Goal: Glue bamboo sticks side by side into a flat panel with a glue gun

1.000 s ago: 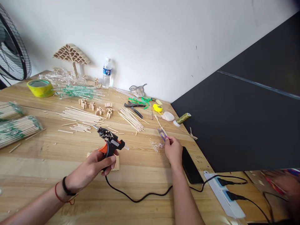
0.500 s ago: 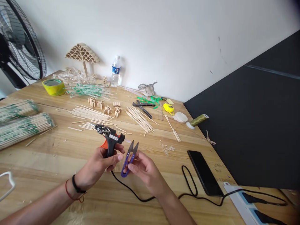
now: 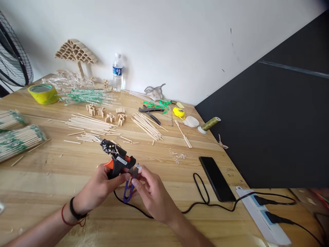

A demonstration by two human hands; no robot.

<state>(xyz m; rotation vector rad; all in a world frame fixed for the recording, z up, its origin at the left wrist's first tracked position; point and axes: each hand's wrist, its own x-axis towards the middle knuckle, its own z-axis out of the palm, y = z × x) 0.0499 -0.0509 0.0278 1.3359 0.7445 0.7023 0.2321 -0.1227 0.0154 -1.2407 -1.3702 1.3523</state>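
Above the near part of the desk point(image 3: 84, 185), two tools are held close together, just in front of the wearer. Left grip point(image 3: 105, 183): wrapped round the handle of a black glue gun point(image 3: 122, 160), nozzle angled up and away to the left, orange trigger point(image 3: 109, 164) on the wearer's side. Right grip point(image 3: 152, 195): closed on purple thread snips point(image 3: 125, 189), pinched between thumb and fingers. Blades point up, bend of the handle hangs below the thumb.

Handling, as judged: gun rigid and moderately light, bulk forward of the handle, so it may tip nose-down if held loosely. Take hold at the handle only; the nozzle and the caked front may be hot. Black cord point(image 3: 140, 211) runs from under the left grip across the desk and may tug. Snips light, thin and springy, smooth-sided; best held at the purple arms, clear of the blades.

Relative positions: gun body lies above the left grip, its rear facing the right. A pale glue stick point(image 3: 138, 166) sticks out of that rear end, just beside the right fingertips. Snips sit between the two grips, below the rear of the gun, blade tips near the stick. Contact of blades with stick: cannot tell, fingers overlap there. Left thumb tip lies close to the snips; touching or not is unclear.
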